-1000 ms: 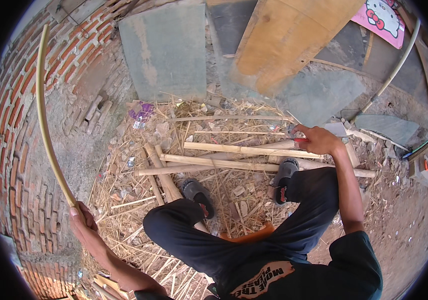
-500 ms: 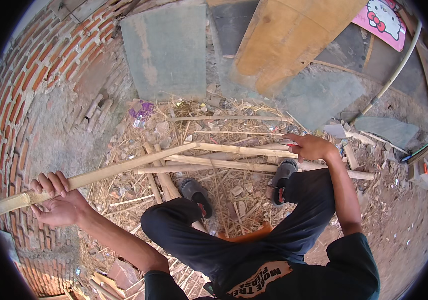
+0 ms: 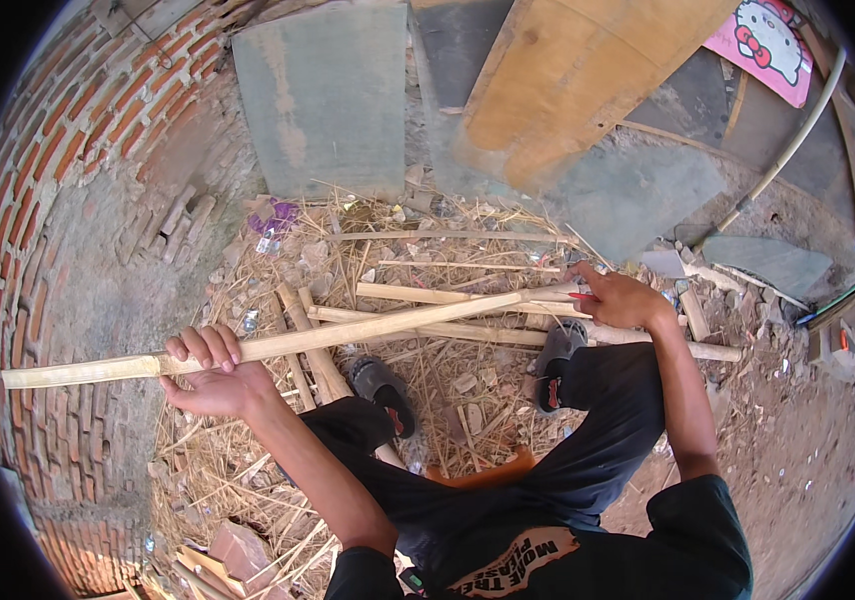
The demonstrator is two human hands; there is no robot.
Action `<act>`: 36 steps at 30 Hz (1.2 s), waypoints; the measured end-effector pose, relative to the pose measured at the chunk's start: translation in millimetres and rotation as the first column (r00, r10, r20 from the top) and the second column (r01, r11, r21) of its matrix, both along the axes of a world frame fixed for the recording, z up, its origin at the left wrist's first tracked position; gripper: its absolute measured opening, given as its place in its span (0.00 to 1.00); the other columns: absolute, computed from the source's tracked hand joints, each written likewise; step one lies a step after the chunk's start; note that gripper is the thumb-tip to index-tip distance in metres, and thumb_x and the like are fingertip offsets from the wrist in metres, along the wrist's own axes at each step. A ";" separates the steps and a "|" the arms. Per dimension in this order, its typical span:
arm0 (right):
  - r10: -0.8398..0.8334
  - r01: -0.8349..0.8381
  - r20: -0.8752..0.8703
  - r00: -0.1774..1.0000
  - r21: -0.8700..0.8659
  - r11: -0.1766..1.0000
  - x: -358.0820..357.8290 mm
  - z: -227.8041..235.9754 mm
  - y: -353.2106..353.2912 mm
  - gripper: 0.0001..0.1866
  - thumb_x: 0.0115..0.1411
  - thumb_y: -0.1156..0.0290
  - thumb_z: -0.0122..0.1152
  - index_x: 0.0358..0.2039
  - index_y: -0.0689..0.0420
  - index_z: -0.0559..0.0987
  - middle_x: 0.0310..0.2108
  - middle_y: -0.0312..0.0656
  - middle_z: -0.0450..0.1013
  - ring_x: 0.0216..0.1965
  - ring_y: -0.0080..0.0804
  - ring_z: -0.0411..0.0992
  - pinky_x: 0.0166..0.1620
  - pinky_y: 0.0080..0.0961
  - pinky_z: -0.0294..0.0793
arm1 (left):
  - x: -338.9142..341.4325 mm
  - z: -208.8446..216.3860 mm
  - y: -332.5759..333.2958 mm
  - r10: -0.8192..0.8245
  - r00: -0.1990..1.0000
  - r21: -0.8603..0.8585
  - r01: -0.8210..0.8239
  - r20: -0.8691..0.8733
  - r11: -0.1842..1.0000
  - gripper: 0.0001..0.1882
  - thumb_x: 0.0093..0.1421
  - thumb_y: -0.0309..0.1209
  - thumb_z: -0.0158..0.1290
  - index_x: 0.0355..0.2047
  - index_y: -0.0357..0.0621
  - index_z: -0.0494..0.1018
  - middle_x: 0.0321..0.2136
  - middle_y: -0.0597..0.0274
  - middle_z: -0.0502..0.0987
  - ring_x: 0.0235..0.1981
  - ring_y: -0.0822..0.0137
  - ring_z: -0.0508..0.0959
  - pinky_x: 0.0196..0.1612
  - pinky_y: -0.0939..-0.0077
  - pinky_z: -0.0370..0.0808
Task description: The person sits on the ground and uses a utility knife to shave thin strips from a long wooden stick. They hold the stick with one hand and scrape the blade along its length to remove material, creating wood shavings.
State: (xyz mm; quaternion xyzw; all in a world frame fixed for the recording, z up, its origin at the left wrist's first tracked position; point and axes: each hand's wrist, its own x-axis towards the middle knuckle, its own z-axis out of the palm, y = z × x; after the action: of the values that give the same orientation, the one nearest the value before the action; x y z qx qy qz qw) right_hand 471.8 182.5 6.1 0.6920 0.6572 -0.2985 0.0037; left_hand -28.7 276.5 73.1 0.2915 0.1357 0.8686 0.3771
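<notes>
My left hand (image 3: pixel 220 378) is closed around a long split bamboo strip (image 3: pixel 378 326), thumb below and fingers over the top. The strip slants up to the right across my knees' far side, and its left end sticks out past my hand toward the brick wall. At its right end, my right hand (image 3: pixel 628 300) is closed on a thin red object (image 3: pixel 584 296); only a short bit shows, so its kind is unclear. Beneath the strip, more bamboo pieces (image 3: pixel 488 332) lie crossed on the ground in front of my shoes (image 3: pixel 383 385).
A brick wall (image 3: pixel 58 130) rises on the left. Grey-green boards (image 3: pixel 323 100) and a brown board (image 3: pixel 588 80) lean at the back. Straw and shavings (image 3: pixel 448 400) litter the ground. An orange low seat (image 3: pixel 488 470) is beneath me. A pale curved pole (image 3: pixel 788 150) stands at the right.
My left hand has moved right and slightly up with the bamboo strip, whose right end now reaches my right hand. The right hand has stayed nearly in place.
</notes>
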 end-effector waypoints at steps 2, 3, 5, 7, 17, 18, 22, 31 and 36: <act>-0.010 0.009 0.026 1.000 0.021 1.000 0.5 -4.6 -0.6 0.25 0.73 0.57 0.63 0.64 0.52 0.69 0.36 0.56 0.84 0.44 0.56 0.83 0.49 0.52 0.77 | 0.0 -4.0 -1.7 0.017 1.000 -0.013 -0.017 0.002 1.000 0.23 0.76 0.53 0.36 0.34 0.50 0.63 0.18 0.70 0.58 0.12 0.75 0.53 0.14 0.79 0.52; -0.014 0.013 0.039 0.999 0.032 0.999 0.4 -7.1 -0.4 0.25 0.72 0.56 0.64 0.63 0.52 0.70 0.38 0.57 0.84 0.44 0.57 0.83 0.49 0.52 0.77 | -1.7 -6.4 -1.8 0.023 1.000 -0.015 -0.023 0.006 1.000 0.22 0.76 0.53 0.36 0.34 0.50 0.63 0.18 0.70 0.58 0.12 0.75 0.53 0.14 0.79 0.52; 0.008 -0.010 0.021 1.000 0.069 0.998 -0.8 -9.5 2.0 0.25 0.72 0.55 0.65 0.62 0.52 0.70 0.40 0.58 0.83 0.46 0.59 0.83 0.50 0.52 0.77 | -8.2 -12.1 -2.7 0.038 0.999 -0.019 -0.037 0.015 0.999 0.22 0.76 0.53 0.36 0.34 0.50 0.63 0.18 0.70 0.58 0.13 0.75 0.53 0.14 0.79 0.52; 0.043 -0.041 -0.027 0.999 0.065 0.997 -3.1 -11.0 7.4 0.26 0.71 0.55 0.66 0.61 0.52 0.70 0.40 0.58 0.83 0.47 0.59 0.82 0.51 0.53 0.77 | -18.7 -15.6 -5.0 -0.025 0.999 0.005 0.025 0.030 1.000 0.22 0.74 0.52 0.38 0.33 0.48 0.63 0.19 0.68 0.58 0.13 0.73 0.53 0.14 0.78 0.53; 0.115 -0.117 -0.084 0.990 -0.018 0.993 -14.9 -34.2 28.6 0.33 0.69 0.54 0.68 0.64 0.54 0.63 0.40 0.59 0.82 0.49 0.62 0.82 0.54 0.51 0.77 | -35.6 -29.1 -10.2 -0.170 0.973 0.089 0.157 0.156 0.984 0.20 0.76 0.49 0.40 0.35 0.47 0.64 0.20 0.69 0.58 0.13 0.76 0.52 0.14 0.80 0.52; 0.099 -0.103 -0.084 0.992 -0.049 0.993 -16.7 -34.5 27.2 0.34 0.69 0.54 0.68 0.65 0.54 0.62 0.41 0.60 0.82 0.49 0.63 0.81 0.54 0.51 0.77 | -37.1 -30.2 -9.7 -0.144 0.975 0.077 0.132 0.171 0.988 0.20 0.77 0.49 0.40 0.35 0.47 0.64 0.20 0.69 0.58 0.12 0.76 0.51 0.13 0.80 0.52; 0.056 -0.065 -0.076 0.996 -0.126 0.990 -18.0 -33.8 20.4 0.46 0.66 0.54 0.69 0.74 0.58 0.54 0.49 0.67 0.81 0.57 0.66 0.79 0.59 0.52 0.77 | -52.8 -33.2 -10.7 -0.006 0.980 0.011 0.004 0.198 1.000 0.21 0.77 0.50 0.38 0.33 0.47 0.64 0.18 0.70 0.57 0.12 0.76 0.51 0.13 0.79 0.51; 0.048 -0.048 0.115 0.992 -0.010 0.999 -4.3 -26.4 -0.5 0.35 0.66 0.53 0.71 0.66 0.56 0.70 0.44 0.59 0.84 0.50 0.63 0.82 0.54 0.51 0.79 | -87.6 -32.9 -15.8 0.192 0.958 0.089 -0.214 0.213 0.973 0.24 0.72 0.54 0.36 0.29 0.48 0.64 0.17 0.69 0.57 0.11 0.73 0.53 0.13 0.76 0.51; -0.246 0.327 -0.368 0.897 0.174 0.929 -31.7 -1.1 22.1 0.28 0.72 0.45 0.64 0.53 0.60 0.80 0.30 0.46 0.82 0.36 0.40 0.80 0.41 0.40 0.77 | -65.1 -23.4 -22.7 0.083 0.978 0.134 -0.110 0.192 0.985 0.24 0.73 0.53 0.36 0.30 0.47 0.64 0.18 0.68 0.57 0.12 0.72 0.52 0.14 0.76 0.51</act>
State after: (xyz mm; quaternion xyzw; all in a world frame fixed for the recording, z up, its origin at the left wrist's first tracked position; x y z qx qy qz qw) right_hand 440.1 204.7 5.1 0.7154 0.5683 -0.3320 -0.2346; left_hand -93.7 253.7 49.7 0.2286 0.0510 0.9169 0.3232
